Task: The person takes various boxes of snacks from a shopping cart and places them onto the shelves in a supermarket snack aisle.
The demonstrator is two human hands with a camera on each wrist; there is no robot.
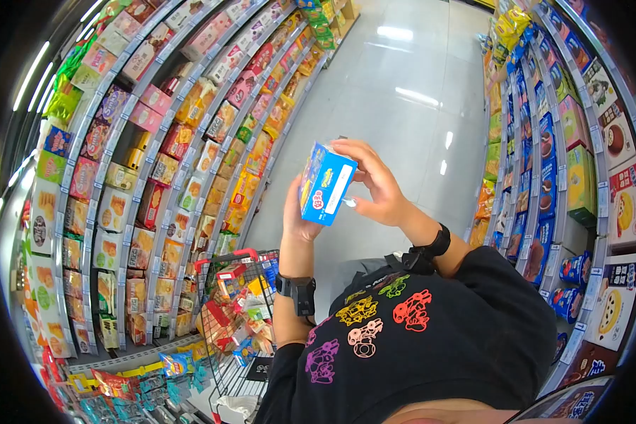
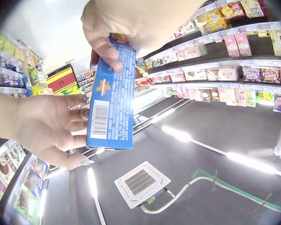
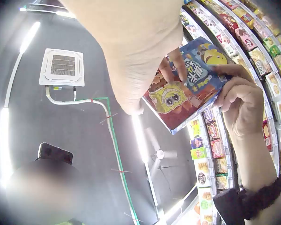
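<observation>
Blue cardboard snack box [image 1: 325, 182] sits mid-frame, raised over the red wire cart [image 1: 234, 311]. We see left hand [image 1: 300, 212] gripping its lower edge, right hand [image 1: 374, 185] pinching the top. Best keep both grips firm, turn it slowly.

aisle floor [image 1: 403, 106]: open ahead | shelves [image 1: 155, 141]: wall both sides | shopping cart [image 1: 237, 311]: blocks lower left

A box [image 1: 325, 182] is sitting between the left hand [image 1: 298, 215] and right hand [image 1: 376, 185]; a cart [image 1: 237, 311] is standing below the left hand, shelves [image 1: 155, 141] flanking both.
</observation>
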